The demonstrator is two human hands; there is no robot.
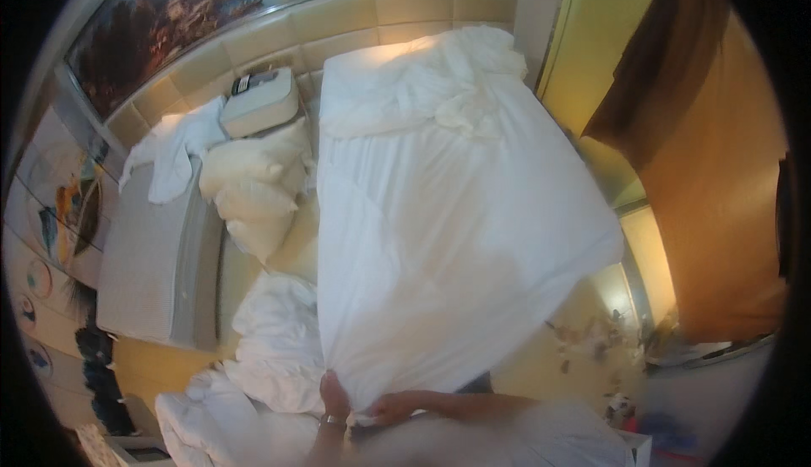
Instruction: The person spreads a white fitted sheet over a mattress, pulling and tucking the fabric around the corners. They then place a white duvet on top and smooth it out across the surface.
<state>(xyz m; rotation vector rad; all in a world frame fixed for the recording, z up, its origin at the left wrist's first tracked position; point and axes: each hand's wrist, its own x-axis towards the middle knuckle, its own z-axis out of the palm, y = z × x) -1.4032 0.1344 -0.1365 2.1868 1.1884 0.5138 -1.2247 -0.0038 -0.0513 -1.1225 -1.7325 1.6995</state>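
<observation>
A white sheet [431, 245] is spread over the bed in front of me and comes to a gathered corner at the near left. My left hand [334, 394] holds that corner at the bed's edge, a metal band around its wrist. Close by on the right, my right hand [391, 407] is closed on the sheet's near edge, its forearm lying across from the right. The fingers are partly hidden by the cloth. A crumpled white duvet [279, 340] is heaped left of my left hand. More rumpled white bedding [469, 80] lies at the bed's far end.
Left stands a bare mattress [146, 245] with a white cloth [171, 150] over its far end. Between the beds are piled pillows [260, 175] and a pale box-shaped case [261, 103]. A brown curtain [709, 213] hangs at the right. Small scattered items [589, 340] are on the floor.
</observation>
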